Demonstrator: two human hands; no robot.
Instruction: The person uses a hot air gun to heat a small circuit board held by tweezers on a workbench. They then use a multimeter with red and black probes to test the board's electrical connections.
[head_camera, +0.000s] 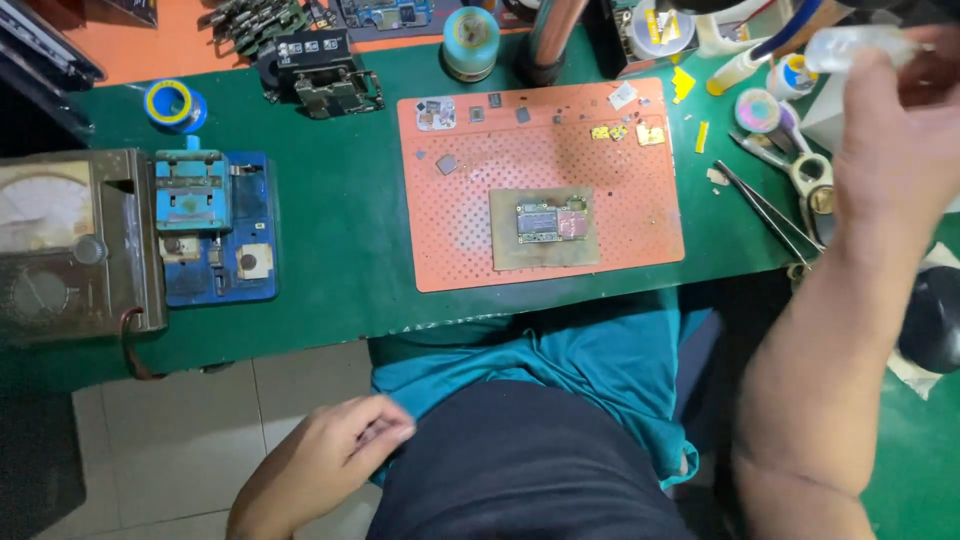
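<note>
Clear plastic bottle (850, 45) blurs in the raised right hand (890, 150).

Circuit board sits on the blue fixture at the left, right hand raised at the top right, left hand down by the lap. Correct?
Not quite. The head view shows the circuit board on the orange perforated mat, not the blue fixture. The right hand and left hand are as stated.

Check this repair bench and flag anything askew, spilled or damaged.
Nothing is spilled or broken. The small circuit board lies square on its tan pad. The orange perforated mat is discoloured around that pad, and loose chips lie scattered along its upper part.
</note>
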